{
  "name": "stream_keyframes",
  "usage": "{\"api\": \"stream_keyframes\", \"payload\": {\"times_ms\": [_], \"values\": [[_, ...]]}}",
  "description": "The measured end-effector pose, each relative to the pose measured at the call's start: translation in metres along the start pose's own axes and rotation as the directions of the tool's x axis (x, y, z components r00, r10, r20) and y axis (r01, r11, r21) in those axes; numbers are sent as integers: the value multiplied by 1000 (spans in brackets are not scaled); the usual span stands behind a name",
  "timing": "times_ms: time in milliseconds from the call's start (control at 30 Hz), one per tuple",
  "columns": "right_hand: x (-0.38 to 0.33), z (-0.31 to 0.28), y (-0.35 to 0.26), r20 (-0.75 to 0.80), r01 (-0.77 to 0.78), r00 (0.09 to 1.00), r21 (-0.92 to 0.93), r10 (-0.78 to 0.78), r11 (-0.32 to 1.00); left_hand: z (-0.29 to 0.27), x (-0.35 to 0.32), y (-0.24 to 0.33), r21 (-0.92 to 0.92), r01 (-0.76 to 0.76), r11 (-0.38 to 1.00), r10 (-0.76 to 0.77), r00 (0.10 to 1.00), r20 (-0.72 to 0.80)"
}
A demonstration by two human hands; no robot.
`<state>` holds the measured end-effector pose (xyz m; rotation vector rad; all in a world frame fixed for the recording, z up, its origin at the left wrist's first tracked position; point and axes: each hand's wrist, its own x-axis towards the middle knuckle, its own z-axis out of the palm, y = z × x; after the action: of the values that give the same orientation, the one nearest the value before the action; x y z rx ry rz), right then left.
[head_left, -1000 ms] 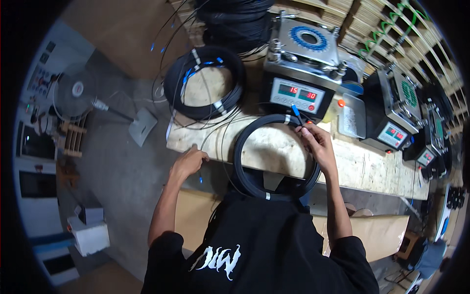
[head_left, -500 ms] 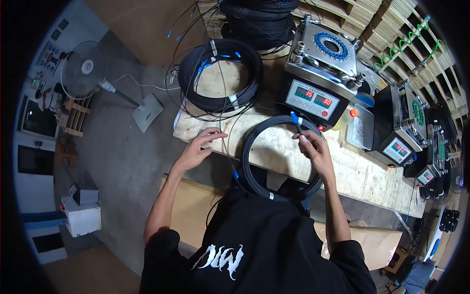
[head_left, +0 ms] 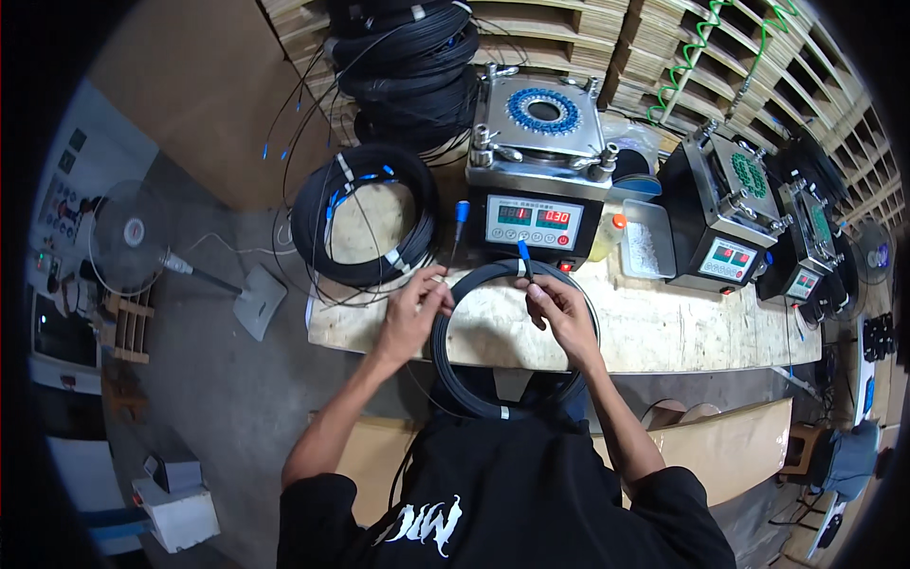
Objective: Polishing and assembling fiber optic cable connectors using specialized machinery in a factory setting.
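My left hand [head_left: 415, 311] is closed on a thin black cable end, its blue connector [head_left: 462, 212] pointing up and away from me. My right hand [head_left: 561, 313] pinches another cable end, with a blue connector [head_left: 523, 251] standing above the fingers. Both ends are held over a coil of black cable [head_left: 442, 346], which rests partly on the wooden table and overhangs its front edge above my lap. A white band [head_left: 504, 412] wraps the coil's near side. The two connectors are apart.
A machine with a lit display [head_left: 534, 224] and a ring of blue fittings stands just beyond my hands. Another black coil [head_left: 308, 223] lies left, with stacked coils [head_left: 412, 95] behind. An orange-capped bottle [head_left: 607, 239], a clear tray [head_left: 648, 239] and more machines [head_left: 725, 211] sit right.
My left hand, open beside a dangling cable before, is now closed on a cable end with its connector raised. My right hand keeps its pinch. The whole view has shifted.
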<state>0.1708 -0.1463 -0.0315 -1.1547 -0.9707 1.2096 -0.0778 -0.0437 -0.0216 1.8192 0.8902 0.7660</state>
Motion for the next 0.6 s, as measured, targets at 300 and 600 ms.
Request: {"api": "stream_keyframes", "payload": {"times_ms": [300, 600], "values": [[0, 17, -18, -172, 75, 985, 247, -33, 966, 78, 8, 46, -274, 61, 960, -15, 986, 166], [-15, 12, -31, -210, 52, 978, 180, -13, 982, 82, 19, 52, -386, 14, 922, 67, 978, 197]]}}
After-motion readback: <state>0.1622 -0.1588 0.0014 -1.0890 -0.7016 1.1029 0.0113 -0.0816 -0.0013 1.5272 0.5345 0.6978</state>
